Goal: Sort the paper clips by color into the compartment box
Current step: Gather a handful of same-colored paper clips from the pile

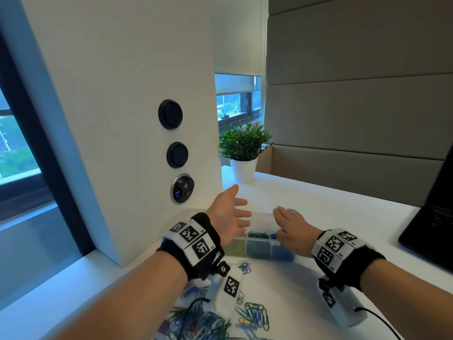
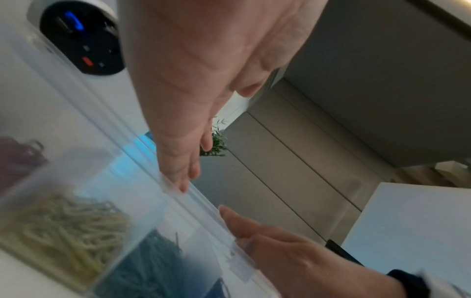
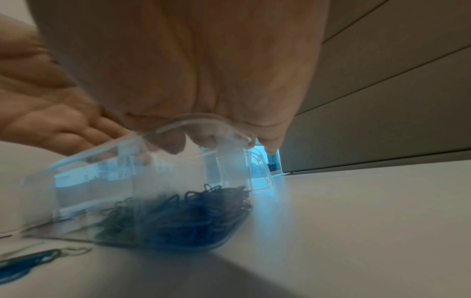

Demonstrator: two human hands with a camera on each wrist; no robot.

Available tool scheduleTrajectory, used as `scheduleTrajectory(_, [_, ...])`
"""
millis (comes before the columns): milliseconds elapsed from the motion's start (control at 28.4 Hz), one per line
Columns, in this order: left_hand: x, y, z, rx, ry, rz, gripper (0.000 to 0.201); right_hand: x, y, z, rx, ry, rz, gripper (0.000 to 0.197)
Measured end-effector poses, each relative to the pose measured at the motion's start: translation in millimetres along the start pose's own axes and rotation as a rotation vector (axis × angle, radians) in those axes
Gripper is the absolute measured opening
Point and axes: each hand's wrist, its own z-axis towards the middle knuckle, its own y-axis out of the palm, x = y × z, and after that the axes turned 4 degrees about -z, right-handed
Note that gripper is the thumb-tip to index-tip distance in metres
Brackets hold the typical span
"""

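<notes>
A clear compartment box [image 1: 259,250] sits on the white table, holding yellow clips [image 2: 63,227], green clips [image 1: 257,234], blue clips [image 3: 193,217] and purple clips [image 2: 18,159] in separate cells. Its clear lid [image 3: 198,123] stands partly raised over the box. My left hand [image 1: 235,214] is open at the lid's left end, palm facing right, its fingertips [image 2: 184,186] touching the lid's edge. My right hand [image 1: 291,224] lies palm down over the right end, with fingers [image 3: 270,145] resting on the lid's rim. Loose mixed clips [image 1: 255,315] lie near the front of the table.
A white pillar with a round socket panel [image 1: 182,188] rises just left of the box. A potted plant [image 1: 244,148] stands behind it. A dark laptop [image 1: 431,217] sits at the right edge. More clips lie on a patterned sheet [image 1: 196,322] beneath my left forearm.
</notes>
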Motion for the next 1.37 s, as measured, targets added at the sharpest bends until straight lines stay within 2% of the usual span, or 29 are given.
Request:
scheduleTrajectory(141, [4, -24, -30, 0.024, 0.071, 0.169, 0.026, -7, -16, -16, -0.052, 0.003, -0.043, 0.06])
scheduleTrajectory(211, [4, -37, -46, 0.031, 0.134, 0.386, 0.017, -11, -27, -28, 0.029, -0.033, 0.001, 0.058])
scheduleTrajectory(317, [-1, -53, -68, -0.054, 0.191, 0.879, 0.014, -21, -37, -55, 0.24, -0.145, 0.129, 0.029])
scheduleTrajectory(387, [-11, -62, -81, -0.161, 0.144, 1.204, 0.015, -36, -35, -77, 0.173, -0.243, 0.126, 0.017])
scheduleTrajectory(493, [-28, -73, -96, -0.232, 0.066, 1.515, 0.027, -62, -17, -99, -0.114, -0.333, 0.016, 0.019])
scheduleTrajectory(528, [-33, -76, -100, -0.246, 0.031, 1.533, 0.034, -67, -9, -102, -0.187, -0.333, 0.007, 0.02])
scheduleTrajectory(599, [-42, -78, -107, -0.281, 0.01, 1.524, 0.042, -74, 3, -103, -0.239, -0.32, 0.02, 0.02])
scheduleTrajectory(704, [-48, -76, -112, -0.309, 0.069, 1.545, 0.033, -77, 4, -105, -0.258, -0.307, 0.024, 0.02])
scheduleTrajectory(845, [-49, -71, -118, -0.279, 0.144, 1.612, 0.028, -70, -1, -107, -0.187, -0.298, -0.009, 0.023])
scheduleTrajectory(951, [-54, -63, -120, -0.245, 0.141, 1.554, 0.033, -66, 1, -112, -0.195, -0.252, -0.034, 0.028])
scheduleTrajectory(1057, [-62, -52, -118, -0.234, 0.149, 1.58, 0.037, -68, 4, -111, -0.2, -0.245, -0.037, 0.026])
scheduleTrajectory(1233, [-62, -46, -112, -0.256, 0.186, 1.584, 0.02, -72, 8, -105, -0.187, -0.263, -0.017, 0.022])
scheduleTrajectory(1374, [-59, -47, -113, -0.245, 0.198, 1.568, 0.017, -68, 10, -105, -0.167, -0.27, 0.014, 0.021])
